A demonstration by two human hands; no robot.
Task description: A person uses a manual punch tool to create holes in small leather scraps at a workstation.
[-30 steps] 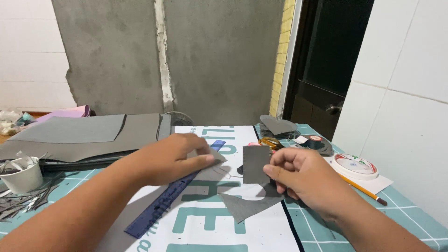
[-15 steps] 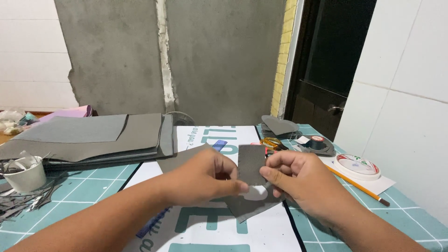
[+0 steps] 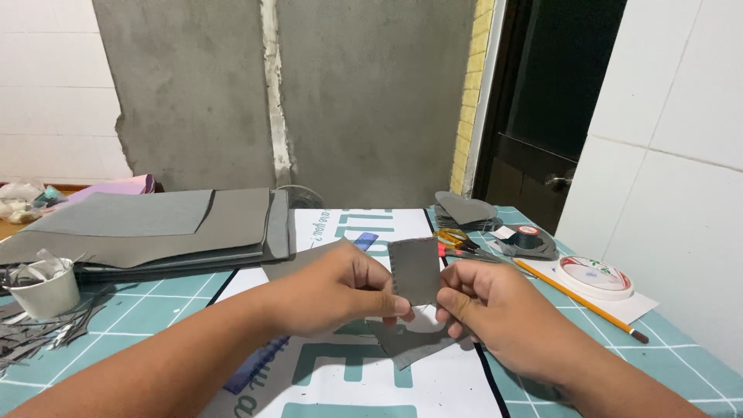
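I pinch the small grey stitched piece (image 3: 416, 269) between left hand (image 3: 334, 288) and right hand (image 3: 495, 308); I'd hold its edges level, though any needle is too small to see.

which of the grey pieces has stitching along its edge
The small grey rectangle held up between both hands; the scrap beneath and the stacked sheets show none.

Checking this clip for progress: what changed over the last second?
The left hand left the flat grey sheet and blue ruler, moving right to pinch the small grey piece together with the right hand, which kept holding it. Table items stayed put.
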